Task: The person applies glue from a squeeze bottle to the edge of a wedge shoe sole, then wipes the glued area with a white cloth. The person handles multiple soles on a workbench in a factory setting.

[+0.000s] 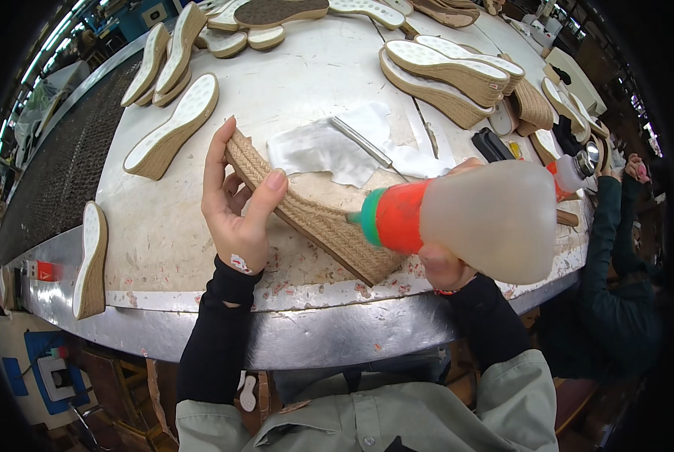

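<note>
My left hand (243,203) is closed round the toe end of a wedge shoe sole (314,215) wrapped in braided tan rope, its side turned up. In my right hand (446,264) is a translucent squeeze bottle (495,218) with a red collar and green nozzle, tipped on its side. The nozzle tip points at the rope side of the sole; whether it touches, I cannot tell. Just beyond the sole lie a crumpled white cloth (307,147) and a metal rod-like tool (361,142).
More wedge soles with white tops stand at the left (175,124) and in a pile at the right (442,79). A dark mesh conveyor belt (54,162) runs along the left. A metal rim (337,331) edges the worktable. At the right a co-worker's sleeve (608,233) reaches in.
</note>
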`<action>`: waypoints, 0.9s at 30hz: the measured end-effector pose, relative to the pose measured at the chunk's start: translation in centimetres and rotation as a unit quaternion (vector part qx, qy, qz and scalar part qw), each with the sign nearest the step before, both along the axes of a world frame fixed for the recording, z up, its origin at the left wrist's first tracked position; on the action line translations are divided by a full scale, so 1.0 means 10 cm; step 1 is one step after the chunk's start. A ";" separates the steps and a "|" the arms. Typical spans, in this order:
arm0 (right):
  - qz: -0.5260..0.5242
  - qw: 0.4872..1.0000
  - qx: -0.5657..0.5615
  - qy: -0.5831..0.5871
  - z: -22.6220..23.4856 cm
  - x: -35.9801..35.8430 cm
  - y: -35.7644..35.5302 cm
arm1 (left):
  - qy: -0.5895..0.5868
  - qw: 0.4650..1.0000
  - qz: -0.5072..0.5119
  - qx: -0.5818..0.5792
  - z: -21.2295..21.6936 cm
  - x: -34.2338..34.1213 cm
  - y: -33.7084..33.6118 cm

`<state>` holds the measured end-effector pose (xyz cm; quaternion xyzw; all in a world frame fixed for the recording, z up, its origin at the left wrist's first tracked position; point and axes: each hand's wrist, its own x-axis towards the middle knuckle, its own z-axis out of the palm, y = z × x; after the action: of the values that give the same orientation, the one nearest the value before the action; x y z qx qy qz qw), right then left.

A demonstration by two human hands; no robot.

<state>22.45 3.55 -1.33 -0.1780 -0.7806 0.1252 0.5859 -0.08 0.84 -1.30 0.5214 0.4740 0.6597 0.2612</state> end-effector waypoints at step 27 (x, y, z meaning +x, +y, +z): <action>0.033 0.945 -0.291 0.146 -0.12 0.01 -0.11 | 0.008 0.999 0.012 0.031 0.00 -0.15 0.05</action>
<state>22.51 2.50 -2.50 -0.2950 -0.6216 0.3904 0.6117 -1.58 1.30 -1.28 0.5286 0.4620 0.6729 0.2333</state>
